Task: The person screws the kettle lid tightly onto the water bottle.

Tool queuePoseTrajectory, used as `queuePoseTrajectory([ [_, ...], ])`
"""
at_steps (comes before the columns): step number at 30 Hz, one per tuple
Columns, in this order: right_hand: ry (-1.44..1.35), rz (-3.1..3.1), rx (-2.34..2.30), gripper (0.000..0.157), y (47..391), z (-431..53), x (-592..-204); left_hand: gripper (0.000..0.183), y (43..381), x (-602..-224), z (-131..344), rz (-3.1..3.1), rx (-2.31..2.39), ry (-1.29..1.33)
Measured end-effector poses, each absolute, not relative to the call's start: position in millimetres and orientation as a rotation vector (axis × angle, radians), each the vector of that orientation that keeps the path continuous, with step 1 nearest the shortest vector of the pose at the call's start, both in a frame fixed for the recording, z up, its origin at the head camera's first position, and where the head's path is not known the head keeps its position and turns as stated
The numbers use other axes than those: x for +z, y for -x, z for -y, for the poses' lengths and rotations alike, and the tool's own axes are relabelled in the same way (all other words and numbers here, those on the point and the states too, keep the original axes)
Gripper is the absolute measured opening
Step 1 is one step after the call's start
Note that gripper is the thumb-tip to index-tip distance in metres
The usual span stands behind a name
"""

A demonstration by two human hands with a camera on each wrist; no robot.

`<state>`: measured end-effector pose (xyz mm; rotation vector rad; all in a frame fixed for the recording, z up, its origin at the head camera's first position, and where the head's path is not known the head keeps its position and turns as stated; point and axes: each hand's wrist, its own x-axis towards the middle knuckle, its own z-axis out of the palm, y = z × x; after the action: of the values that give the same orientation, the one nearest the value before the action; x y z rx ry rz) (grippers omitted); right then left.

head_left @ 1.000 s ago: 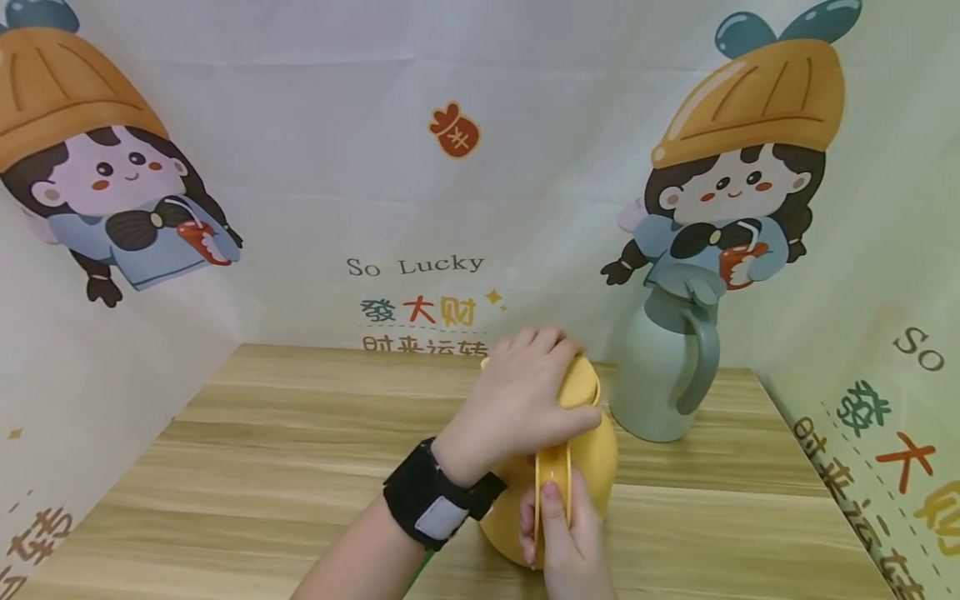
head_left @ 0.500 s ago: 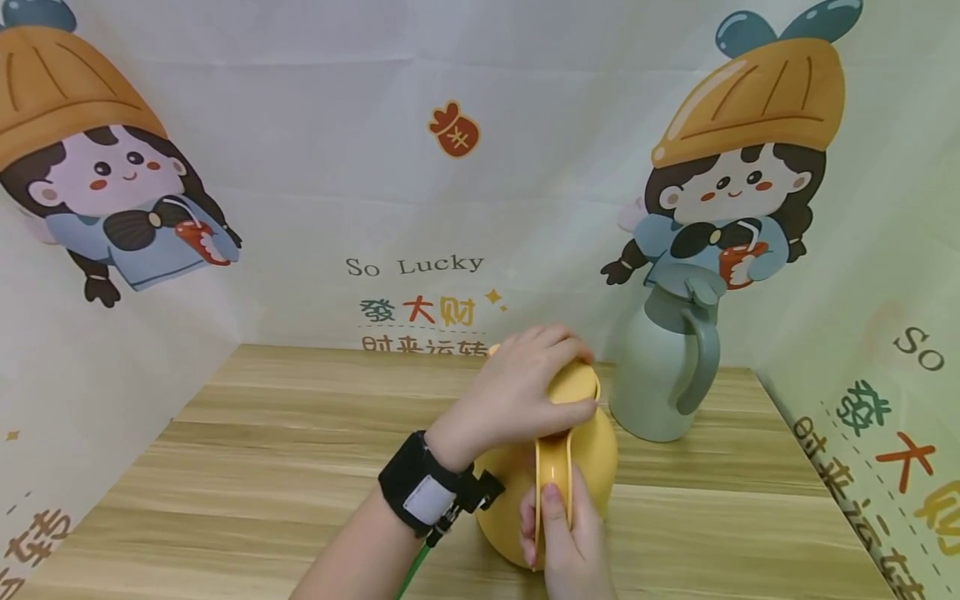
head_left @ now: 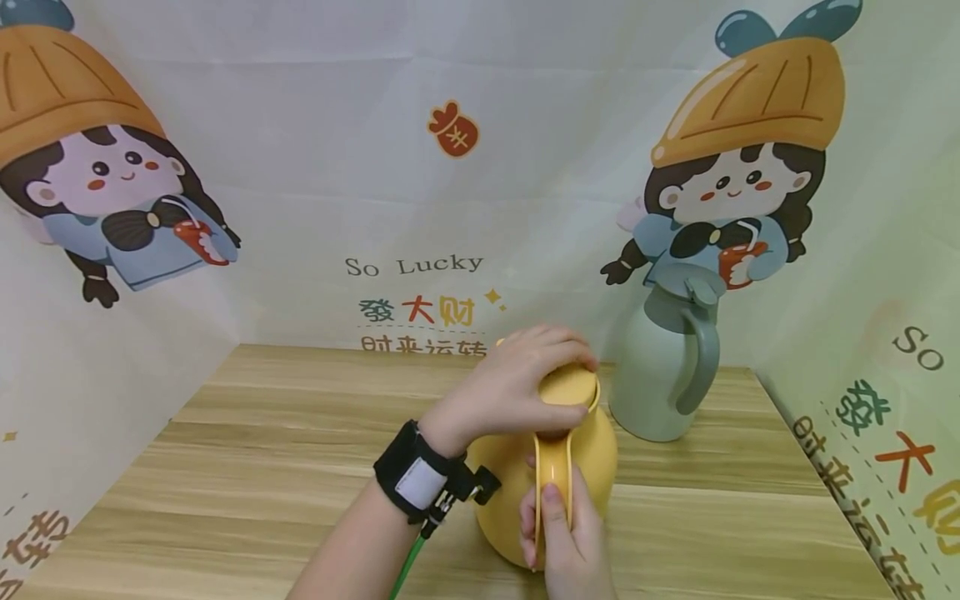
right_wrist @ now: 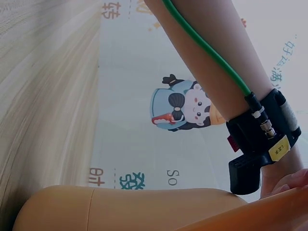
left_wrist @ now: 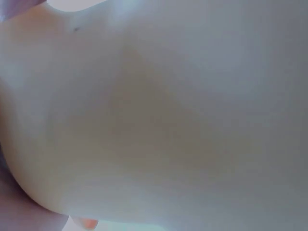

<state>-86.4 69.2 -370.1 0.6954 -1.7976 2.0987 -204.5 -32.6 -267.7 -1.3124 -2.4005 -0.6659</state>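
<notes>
- Yellow jug (head_left: pixel 592 454): stands upright on the wooden table (head_left: pixel 262 467), near the front edge and a little right of centre; its handle (head_left: pixel 553 471) faces the person.
- Yellow lid (head_left: pixel 572 388): sits on the jug's mouth, seemingly level; whether it is screwed tight or loose cannot be told.
- Left hand (head_left: pixel 510 387): arched over the top of the jug, fingers and thumb curled round the lid's rim in a firm grasp. A black wrist strap (head_left: pixel 416 483) with a green cable (head_left: pixel 407 568) sits on this forearm.
- Right hand (head_left: pixel 566 542): wrapped round the lower part of the handle, thumb laid flat up its spine, bracing the jug against the table.
- Progress, as judged: both grips are set, one on the lid and one steadying the body; the lid is not off and no gap shows beneath it. The work on the lid itself remains.
- Left wrist view: filled by a pale blurred surface; nothing can be made out.
- Right wrist view: shows the jug's yellow body (right_wrist: pixel 134 209) and the other forearm with its strap.
- Green jug (head_left: pixel 663 367): lidded, untouched, just behind and to the right, apart from the yellow one.
- Backdrop (head_left: pixel 412 267): printed cartoon sheet on three sides.
</notes>
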Motion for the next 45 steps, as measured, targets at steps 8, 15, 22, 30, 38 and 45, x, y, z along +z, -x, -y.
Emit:
queuePoseTrajectory([
  [8,-0.689,1.795,2.088,0.026,87.1,-69.7,-372.1,0.047,200.0,-269.5,37.7,2.373,-0.693,1.289],
  [15,-0.731,1.764,2.060,0.026,88.6,-69.0,-375.1,0.062,177.9,-256.7,37.4,2.475,-0.600,0.858],
  [22,-0.708,1.798,2.053,0.025,88.3,-68.5,-372.9,0.079,157.6,-244.7,23.7,2.686,-0.398,0.443],
  [30,-0.605,1.893,2.116,0.022,84.5,-70.0,-368.1,0.076,157.8,-245.4,4.1,2.757,-0.167,0.336],
  [38,-0.591,1.904,2.119,0.018,84.0,-70.5,-367.0,0.062,159.8,-251.1,0.1,2.750,-0.099,0.408],
  [45,-0.583,1.915,2.131,0.021,83.9,-71.0,-366.5,0.051,163.4,-254.6,2.8,2.679,-0.115,0.513],
])
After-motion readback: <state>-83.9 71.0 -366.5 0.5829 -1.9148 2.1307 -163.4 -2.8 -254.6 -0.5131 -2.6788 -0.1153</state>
